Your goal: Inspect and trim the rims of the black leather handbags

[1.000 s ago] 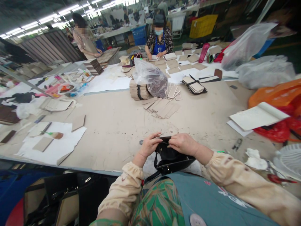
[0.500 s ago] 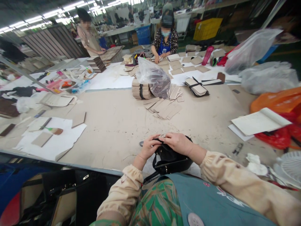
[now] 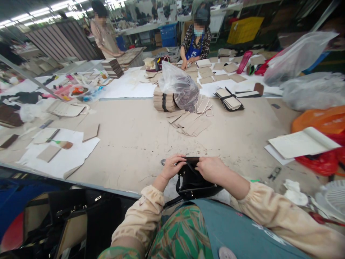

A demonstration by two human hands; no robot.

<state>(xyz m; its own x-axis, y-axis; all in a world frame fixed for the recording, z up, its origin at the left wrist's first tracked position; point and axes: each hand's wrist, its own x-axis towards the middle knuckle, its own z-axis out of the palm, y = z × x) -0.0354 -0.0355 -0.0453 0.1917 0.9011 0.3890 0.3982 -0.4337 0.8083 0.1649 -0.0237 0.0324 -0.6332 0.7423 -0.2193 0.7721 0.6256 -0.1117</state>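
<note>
A black handbag (image 3: pixel 198 183) rests at the near edge of the table, close against my apron, its mouth facing up. My left hand (image 3: pixel 172 167) pinches the far rim of the bag at its left side, thumb inside and fingers over the edge. Further right on the same rim, my right hand (image 3: pixel 212 169) is closed on the black material, its fingertips partly hidden. Between the two hands a straight stretch of dark rim shows. A strap hangs at the bag's left side.
Cardboard pieces (image 3: pixel 188 124) lie beyond the bag, beside a plastic bag (image 3: pixel 179 84). A brush (image 3: pixel 64 144) sits on white paper at left. Notebook (image 3: pixel 303 142), clippers (image 3: pixel 274 173) and a white fan (image 3: pixel 332 196) are at right. More black bags (image 3: pixel 72 216) stand below left. A co-worker (image 3: pixel 195 43) sits opposite.
My right hand has shifted right along the rim, away from my left hand, and its fingers have curled in. The bag's rim between them now shows straighter. The view has turned slightly.
</note>
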